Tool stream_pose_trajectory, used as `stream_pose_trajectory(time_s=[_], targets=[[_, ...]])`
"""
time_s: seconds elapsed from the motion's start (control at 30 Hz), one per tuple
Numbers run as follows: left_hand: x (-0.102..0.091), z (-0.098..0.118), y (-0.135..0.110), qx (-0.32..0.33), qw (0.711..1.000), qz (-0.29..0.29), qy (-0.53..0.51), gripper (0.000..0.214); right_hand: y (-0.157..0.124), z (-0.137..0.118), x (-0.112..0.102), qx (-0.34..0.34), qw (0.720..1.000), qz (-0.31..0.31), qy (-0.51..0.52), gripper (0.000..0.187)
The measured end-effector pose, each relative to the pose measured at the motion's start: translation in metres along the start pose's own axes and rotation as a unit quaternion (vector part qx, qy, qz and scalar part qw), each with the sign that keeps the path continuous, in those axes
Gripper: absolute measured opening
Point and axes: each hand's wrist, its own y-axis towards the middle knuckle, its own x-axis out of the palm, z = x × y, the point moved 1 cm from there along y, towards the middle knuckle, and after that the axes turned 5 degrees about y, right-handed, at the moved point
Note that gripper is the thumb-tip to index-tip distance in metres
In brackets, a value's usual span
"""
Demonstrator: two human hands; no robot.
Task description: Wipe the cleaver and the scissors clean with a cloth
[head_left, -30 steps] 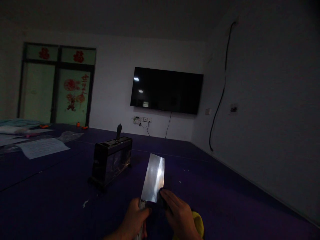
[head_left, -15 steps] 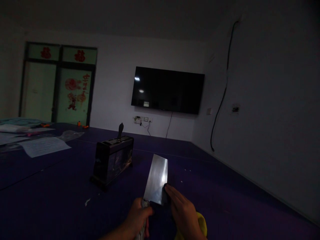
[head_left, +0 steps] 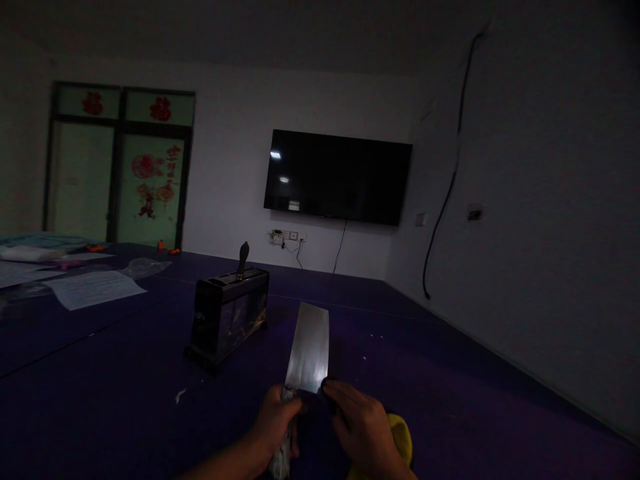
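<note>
A cleaver (head_left: 309, 350) with a broad shiny blade points away from me, its blade raised above the purple tabletop. My left hand (head_left: 275, 423) is wrapped round its pale, worn handle (head_left: 281, 460). At the blade's right edge, close to the heel, is my right hand (head_left: 363, 420) with its fingers bent together. Something small and dark (head_left: 326, 385) shows at those fingertips against the blade; its kind is too dim to make out. A yellow cloth (head_left: 401, 437) is partly hidden behind my right wrist.
A black knife block (head_left: 227, 320) with one dark handle (head_left: 243, 259) sticking up stands left of the cleaver. Papers (head_left: 95, 289) and clear plastic (head_left: 145, 268) lie at the far left. Small white scraps dot the purple tabletop (head_left: 125, 407). A television (head_left: 337, 177) hangs on the wall.
My right fingertips have slid down the blade's edge towards the heel. The cleaver has shifted slightly left, and its bright reflection has dulled.
</note>
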Motion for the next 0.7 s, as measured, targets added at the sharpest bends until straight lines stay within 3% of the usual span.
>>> stream_pose_trajectory(time_s=[0.2,0.5,0.7], targets=[[-0.001,0.001,-0.002,-0.028,0.999,0.009,0.018,0.014,-0.001,0.000,0.001,0.013,1.000,0.001,-0.005,0.048],[-0.002,-0.011,0.001,-0.040,0.999,-0.025,0.012,0.027,-0.002,0.016,0.002,0.038,0.997,0.065,-0.018,0.047],[-0.001,-0.006,0.000,-0.032,0.999,-0.020,0.010,0.019,-0.002,0.009,0.003,0.047,0.998,0.044,-0.001,0.048]])
